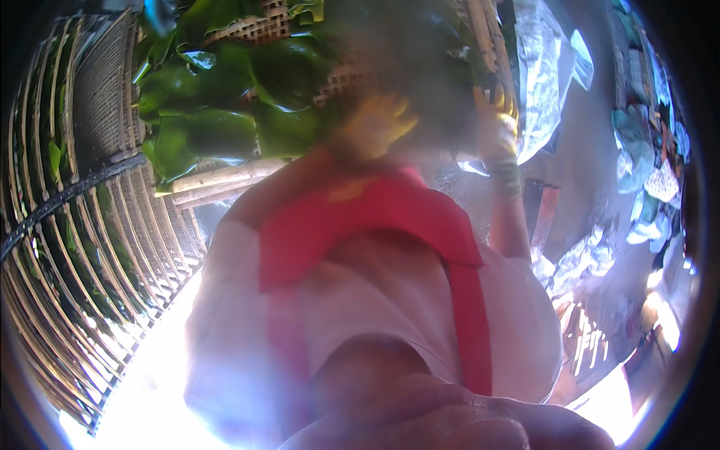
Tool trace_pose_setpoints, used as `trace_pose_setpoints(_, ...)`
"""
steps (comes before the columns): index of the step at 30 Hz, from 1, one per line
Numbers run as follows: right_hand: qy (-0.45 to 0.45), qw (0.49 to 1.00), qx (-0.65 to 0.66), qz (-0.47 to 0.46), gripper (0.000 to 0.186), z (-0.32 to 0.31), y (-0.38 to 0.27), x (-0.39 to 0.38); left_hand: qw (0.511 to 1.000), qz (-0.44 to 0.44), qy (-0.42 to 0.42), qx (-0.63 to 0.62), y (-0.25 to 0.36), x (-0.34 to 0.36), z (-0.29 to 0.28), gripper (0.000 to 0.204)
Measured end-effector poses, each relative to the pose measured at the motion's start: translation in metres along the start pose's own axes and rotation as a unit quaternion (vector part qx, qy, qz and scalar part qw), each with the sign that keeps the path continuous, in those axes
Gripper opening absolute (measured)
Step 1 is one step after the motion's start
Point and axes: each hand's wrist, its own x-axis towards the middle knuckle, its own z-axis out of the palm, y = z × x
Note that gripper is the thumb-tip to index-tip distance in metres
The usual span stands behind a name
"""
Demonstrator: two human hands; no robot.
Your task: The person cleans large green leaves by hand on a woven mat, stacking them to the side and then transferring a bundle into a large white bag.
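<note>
Both my hands wear yellow gloves. My left hand hangs over the near part of a woven bamboo tray, its fingers spread and nothing seen in them. Large glossy green leaves lie on the tray to its left. My right hand is by the end of a bamboo pole along the tray's right side. Its fingers stretch up along the pole and look apart; whether they touch it is unclear. A hazy dark blur covers the tray between the hands.
A bamboo slat rack with leaves behind it stands at the left. Right of the tray hangs a pale plastic sheet. Crumpled plastic lies on the floor, and several bags and scraps are piled at the far right.
</note>
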Motion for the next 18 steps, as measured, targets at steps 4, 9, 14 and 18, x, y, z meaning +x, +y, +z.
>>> trace_pose_setpoints(4,0.01,0.995,-0.013,-0.099,0.07,0.06,-0.02,-0.011,0.999,-0.001,0.05,0.02,-0.026,-0.024,0.007,0.051)
trace_pose_setpoints(9,0.009,0.956,0.291,-0.027,0.069,0.039,-0.044,0.021,0.961,-0.216,0.101,0.137,-0.088,-0.093,-0.008,0.061)
trace_pose_setpoints(14,0.017,0.985,0.149,-0.089,0.064,0.013,-0.103,0.124,0.954,-0.263,0.133,0.055,-0.099,-0.104,-0.031,0.06)
trace_pose_setpoints(18,0.153,0.978,-0.137,-0.046,0.053,0.075,-0.135,0.221,0.957,-0.231,0.175,0.022,-0.109,-0.088,-0.046,0.06)
